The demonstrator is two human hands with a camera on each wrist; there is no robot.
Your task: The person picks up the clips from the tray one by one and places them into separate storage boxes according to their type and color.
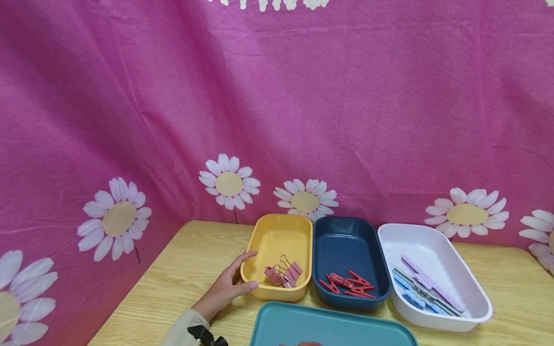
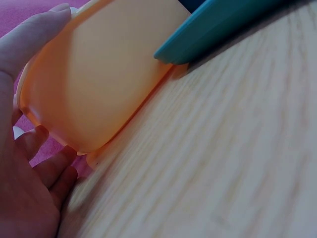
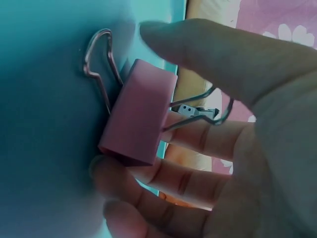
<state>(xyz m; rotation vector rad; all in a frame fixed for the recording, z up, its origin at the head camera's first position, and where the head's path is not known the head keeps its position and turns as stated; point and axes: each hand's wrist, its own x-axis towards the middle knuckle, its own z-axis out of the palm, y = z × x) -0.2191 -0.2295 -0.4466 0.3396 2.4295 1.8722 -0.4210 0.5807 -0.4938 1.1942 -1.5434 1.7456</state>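
My left hand [image 1: 227,290] grips the near left corner of the yellow bin [image 1: 281,234], thumb at the rim and fingers round the outer side. Inside that bin lie several pink binder clips [image 1: 293,273]. In the right wrist view, my right hand [image 3: 213,163] reaches round another pink binder clip [image 3: 138,114] on the teal tray [image 3: 44,124]. Its fingertips are at the clip's lower edge, while the thumb stands apart above it. Both wire handles of this clip stick out. Only a sliver of that hand shows at the head view's bottom edge.
A navy bin [image 1: 346,250] with several red clothespins [image 1: 346,283] stands beside the yellow one. Farther right is a white bin [image 1: 463,269] holding purple, blue and grey long strip-like pieces [image 1: 433,283]. Behind the wooden table [image 1: 203,250] hangs a pink flowered cloth [image 1: 346,105].
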